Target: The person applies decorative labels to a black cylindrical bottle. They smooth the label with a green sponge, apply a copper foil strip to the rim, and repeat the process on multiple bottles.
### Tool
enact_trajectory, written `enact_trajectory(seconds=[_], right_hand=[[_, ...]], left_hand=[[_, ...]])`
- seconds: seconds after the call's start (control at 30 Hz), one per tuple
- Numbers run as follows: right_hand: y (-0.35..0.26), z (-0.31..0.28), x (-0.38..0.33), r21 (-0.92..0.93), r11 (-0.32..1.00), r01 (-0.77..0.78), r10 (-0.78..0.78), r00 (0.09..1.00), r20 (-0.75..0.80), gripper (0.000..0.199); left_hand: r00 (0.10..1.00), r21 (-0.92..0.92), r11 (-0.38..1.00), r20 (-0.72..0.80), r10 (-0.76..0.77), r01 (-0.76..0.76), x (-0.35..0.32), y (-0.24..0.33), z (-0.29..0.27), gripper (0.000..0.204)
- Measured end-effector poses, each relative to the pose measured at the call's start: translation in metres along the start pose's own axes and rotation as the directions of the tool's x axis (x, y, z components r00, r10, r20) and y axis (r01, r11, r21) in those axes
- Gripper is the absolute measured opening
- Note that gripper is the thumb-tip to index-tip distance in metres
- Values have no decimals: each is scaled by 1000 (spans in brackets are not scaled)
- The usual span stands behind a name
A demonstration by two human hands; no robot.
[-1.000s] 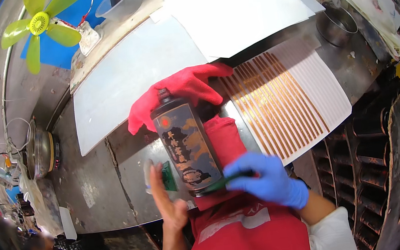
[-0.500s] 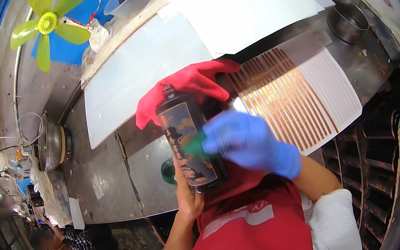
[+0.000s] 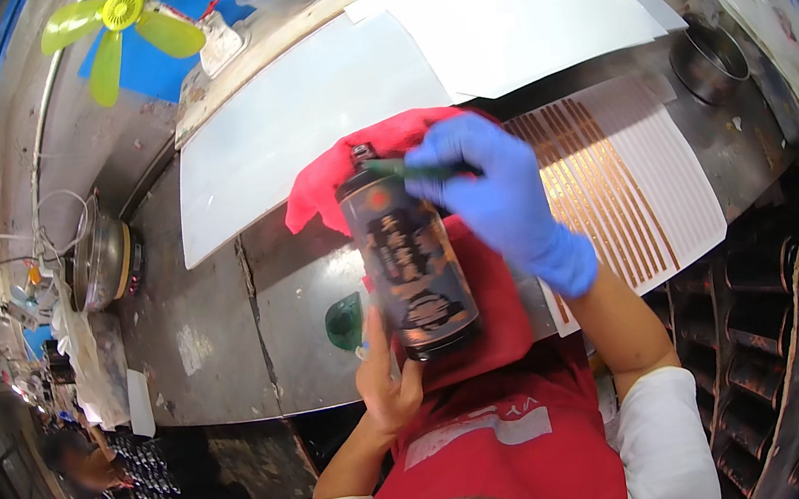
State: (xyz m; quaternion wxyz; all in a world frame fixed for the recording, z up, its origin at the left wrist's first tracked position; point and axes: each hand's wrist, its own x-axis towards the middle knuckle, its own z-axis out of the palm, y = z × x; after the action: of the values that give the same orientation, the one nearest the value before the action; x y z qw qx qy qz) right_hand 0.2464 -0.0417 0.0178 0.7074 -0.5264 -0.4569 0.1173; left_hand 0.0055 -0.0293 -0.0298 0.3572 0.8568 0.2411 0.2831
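A dark, boxy bottle (image 3: 408,274) with black, grey and orange decoration lies tilted in front of me, its neck pointing away. My bare left hand (image 3: 390,389) is closed on it, supporting its lower end from beneath and the left side. In my blue-gloved right hand (image 3: 487,182), a thin dark-green scraper (image 3: 401,168) is pinched, its tip at the bottle's shoulder just below the neck. A red cloth (image 3: 321,189) lies behind and under the bottle. Left of the bottle, a second green piece (image 3: 345,323), flat and rounded, rests on the metal table.
Right of my glove lies a sheet of gold label strips (image 3: 603,187). White sheets (image 3: 510,18) cover the table's back, beside a metal pot (image 3: 710,59). A yellow-green fan (image 3: 121,11) stands back left. Dark bottles fill racks (image 3: 765,343) at right; another person (image 3: 84,461) is far left.
The bottle has turned, bringing a differently patterned face up. My right hand has moved away from me, taking the green scraper from mid-bottle to the shoulder.
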Motion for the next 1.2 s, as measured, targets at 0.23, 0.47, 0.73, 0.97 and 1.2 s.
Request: enact_trajectory(seconds=[0.23,0.47,0.73,0.97,1.2], right_hand=[[-80,-4,-109,-243,942,230,-127,917,378,21],[-41,16,-30,-380,898,219,-187,975,120,30],[-81,27,-57,-349,805,480,-262,815,518,35],[-93,23,-83,-308,815,490,-43,582,812,30],[-60,24,7,-434,886,-163,299,917,265,21]], left_hand=[[969,15,991,-208,134,-134,-1,-2,-4,81],[945,-144,969,-289,153,-201,7,4,0,97],[916,-131,956,-346,204,-263,1,-16,-1,108],[926,-170,949,-319,203,-267,5,-22,-6,102],[976,-193,967,-170,136,-169,2,-29,-15,106]])
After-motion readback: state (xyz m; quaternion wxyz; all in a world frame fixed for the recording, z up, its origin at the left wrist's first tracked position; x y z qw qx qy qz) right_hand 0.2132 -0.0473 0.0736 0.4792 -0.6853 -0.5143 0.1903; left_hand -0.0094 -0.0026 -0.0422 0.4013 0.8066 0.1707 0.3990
